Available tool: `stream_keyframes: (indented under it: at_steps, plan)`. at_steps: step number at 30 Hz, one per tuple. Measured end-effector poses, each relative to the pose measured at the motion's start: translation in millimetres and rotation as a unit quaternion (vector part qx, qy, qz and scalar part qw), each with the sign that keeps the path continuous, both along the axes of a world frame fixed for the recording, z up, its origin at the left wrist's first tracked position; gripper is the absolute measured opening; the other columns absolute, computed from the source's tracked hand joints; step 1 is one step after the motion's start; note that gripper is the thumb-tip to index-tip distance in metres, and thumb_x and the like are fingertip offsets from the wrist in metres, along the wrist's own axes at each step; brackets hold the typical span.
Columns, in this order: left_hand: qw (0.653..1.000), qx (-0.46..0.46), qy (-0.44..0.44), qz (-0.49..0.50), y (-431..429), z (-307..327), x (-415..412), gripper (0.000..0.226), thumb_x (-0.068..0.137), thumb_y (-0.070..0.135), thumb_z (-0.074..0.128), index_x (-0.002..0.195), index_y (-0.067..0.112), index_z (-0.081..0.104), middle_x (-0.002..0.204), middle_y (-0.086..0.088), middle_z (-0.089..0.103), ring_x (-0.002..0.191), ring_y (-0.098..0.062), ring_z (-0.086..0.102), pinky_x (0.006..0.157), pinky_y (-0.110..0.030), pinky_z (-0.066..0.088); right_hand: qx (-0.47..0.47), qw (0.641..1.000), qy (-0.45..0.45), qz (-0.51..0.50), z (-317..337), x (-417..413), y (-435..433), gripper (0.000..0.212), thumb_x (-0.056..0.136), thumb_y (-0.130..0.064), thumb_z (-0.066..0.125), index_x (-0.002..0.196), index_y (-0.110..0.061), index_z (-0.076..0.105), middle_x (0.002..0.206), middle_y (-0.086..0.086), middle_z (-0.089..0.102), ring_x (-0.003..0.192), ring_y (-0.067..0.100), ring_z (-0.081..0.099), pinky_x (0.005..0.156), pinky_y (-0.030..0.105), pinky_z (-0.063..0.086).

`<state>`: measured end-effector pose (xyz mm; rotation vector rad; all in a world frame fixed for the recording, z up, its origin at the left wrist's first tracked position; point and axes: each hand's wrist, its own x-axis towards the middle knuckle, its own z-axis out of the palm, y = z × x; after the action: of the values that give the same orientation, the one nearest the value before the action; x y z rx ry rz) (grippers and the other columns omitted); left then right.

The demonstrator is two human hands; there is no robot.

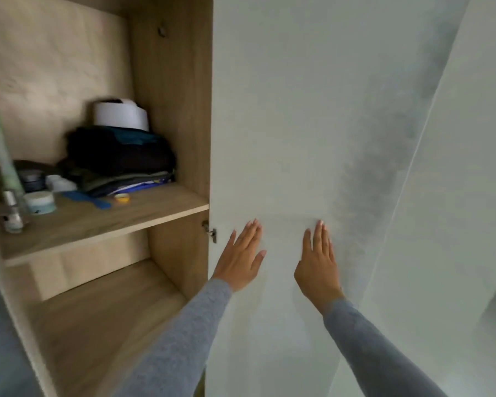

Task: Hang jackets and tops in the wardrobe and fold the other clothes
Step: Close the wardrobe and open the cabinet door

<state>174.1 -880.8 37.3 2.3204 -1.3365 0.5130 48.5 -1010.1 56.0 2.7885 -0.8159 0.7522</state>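
A white wardrobe door (284,116) fills the middle of the view, hinged on the wooden carcass to its left. My left hand (241,256) and my right hand (318,265) lie flat against the door, fingers straight and slightly apart, holding nothing. Both arms wear grey sleeves. To the left an open compartment shows a wooden shelf (106,222) with a stack of dark folded clothes (121,159). A white roll (121,114) rests on top of the stack. No jackets or hangers are visible.
Small items stand on the shelf: a green-and-white spray can (0,159), a round jar (40,202), a blue comb (89,200), a yellow cap (122,198). Below is a lower shelf (98,316). A second white panel (455,167) stands at the right.
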Motion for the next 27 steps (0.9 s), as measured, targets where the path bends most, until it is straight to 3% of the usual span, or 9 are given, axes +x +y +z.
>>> stream_keyframes:
  at_steps: [3,5,10,15,18,22,24,27]
  plan:
    - [0.998,-0.013,0.001,0.057,60,7,7,0.056,0.102,0.033,0.026,0.150,0.009,0.010,0.157,0.000,0.000,0.144,-0.009,-0.005,0.120,-0.036,-0.002,0.054,0.997,0.028,0.040,6,18,40,0.067,0.091,-0.006,0.032,0.150,-0.004,-0.002,0.157,0.017,-0.013,0.146,0.027,-0.011,0.118,0.037,-0.003]
    - [0.994,-0.027,-0.007,0.109,111,17,9,0.057,0.101,0.036,0.025,0.150,0.010,0.011,0.158,-0.002,0.005,0.146,-0.013,0.000,0.119,-0.034,-0.004,0.074,0.993,0.024,0.091,12,34,80,0.065,0.093,-0.007,0.030,0.150,-0.006,-0.001,0.158,0.014,-0.010,0.146,0.025,-0.009,0.119,0.037,-0.001]
    - [0.977,-0.016,-0.032,0.212,234,36,-9,0.072,0.089,0.047,0.000,0.150,0.011,0.012,0.159,-0.002,0.006,0.146,-0.013,-0.002,0.117,-0.032,-0.002,0.111,0.968,-0.006,0.227,36,58,188,0.065,0.091,-0.007,0.036,0.150,-0.009,0.010,0.159,0.009,0.000,0.147,0.022,-0.004,0.119,0.037,0.001]
    - [0.948,-0.006,-0.023,0.317,389,42,-47,0.065,0.094,0.043,0.010,0.149,0.010,0.020,0.157,-0.003,0.016,0.146,-0.016,0.007,0.118,-0.045,0.013,0.115,0.932,-0.007,0.343,49,54,324,0.056,0.097,-0.012,0.034,0.149,-0.011,0.015,0.159,0.009,0.002,0.147,0.020,-0.002,0.118,0.034,-0.001]
    - [0.918,-0.011,-0.031,0.395,481,46,-90,0.059,0.099,0.042,0.010,0.150,0.014,0.011,0.159,0.000,0.007,0.146,-0.012,-0.001,0.120,-0.037,-0.001,0.127,0.905,-0.009,0.406,45,33,406,0.053,0.099,-0.014,0.034,0.149,-0.012,0.016,0.159,0.008,0.002,0.147,0.021,-0.001,0.118,0.033,0.003]
    - [0.873,-0.033,-0.038,0.484,610,48,-173,0.054,0.102,0.034,0.026,0.150,0.014,0.011,0.159,0.001,0.006,0.146,-0.011,0.000,0.119,-0.034,-0.001,0.162,0.848,-0.007,0.505,43,-8,533,0.051,0.095,-0.006,0.039,0.144,-0.013,0.028,0.158,0.009,0.013,0.146,0.025,0.008,0.118,0.038,0.009]
    - [0.848,-0.029,-0.034,0.527,666,48,-213,0.054,0.102,0.035,0.024,0.150,0.013,0.011,0.159,0.001,0.006,0.146,-0.012,0.001,0.117,-0.031,-0.004,0.162,0.821,-0.009,0.548,47,-29,596,0.051,0.092,-0.001,0.041,0.142,-0.009,0.032,0.156,0.011,0.016,0.146,0.027,0.011,0.119,0.041,0.013]
    - [0.804,-0.011,-0.047,0.593,738,46,-274,0.059,0.100,0.042,0.012,0.150,0.012,0.010,0.159,0.001,0.004,0.146,-0.010,-0.002,0.116,-0.030,-0.007,0.127,0.780,-0.009,0.613,53,-64,683,0.053,0.093,-0.003,0.038,0.144,-0.005,0.027,0.157,0.014,0.013,0.146,0.026,0.006,0.118,0.037,0.006]
